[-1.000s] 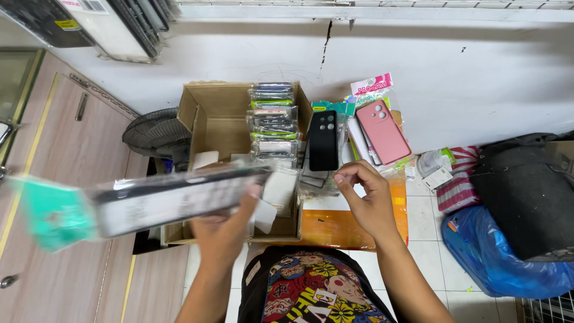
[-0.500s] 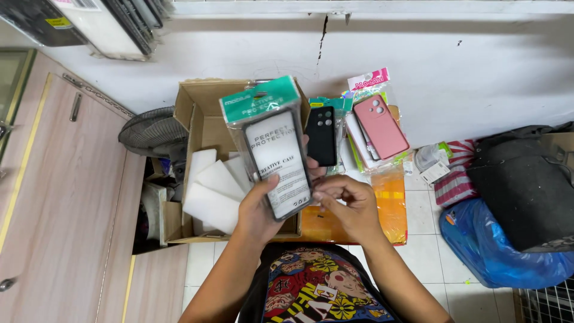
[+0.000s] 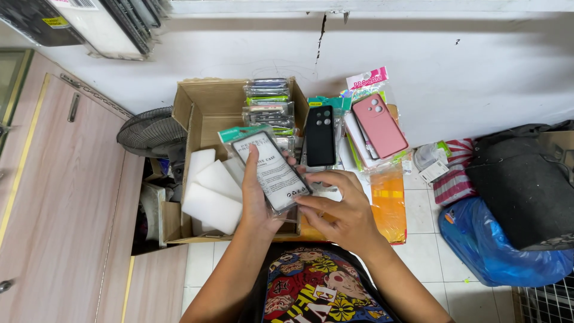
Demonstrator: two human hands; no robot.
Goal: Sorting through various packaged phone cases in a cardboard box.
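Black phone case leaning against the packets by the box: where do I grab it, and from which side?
Grip the black phone case by its two long edges, coming from above. It stands flat and upright against the stacked packets, so both narrow sides look exposed, while its back seems blocked.

Packaged phone case's [image 3: 270,171] lower end behind the hands, box [image 3: 203,113] contents partly hidden

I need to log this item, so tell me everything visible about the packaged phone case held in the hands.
The packaged phone case is a flat, clear plastic sleeve with a green header card on top and a white printed insert behind a dark case outline. It looks glossy and sealed. It is tilted, header toward the upper left, above the open cardboard box. The left hand grips its lower left edge, thumb on the front; the right hand touches its lower right corner.
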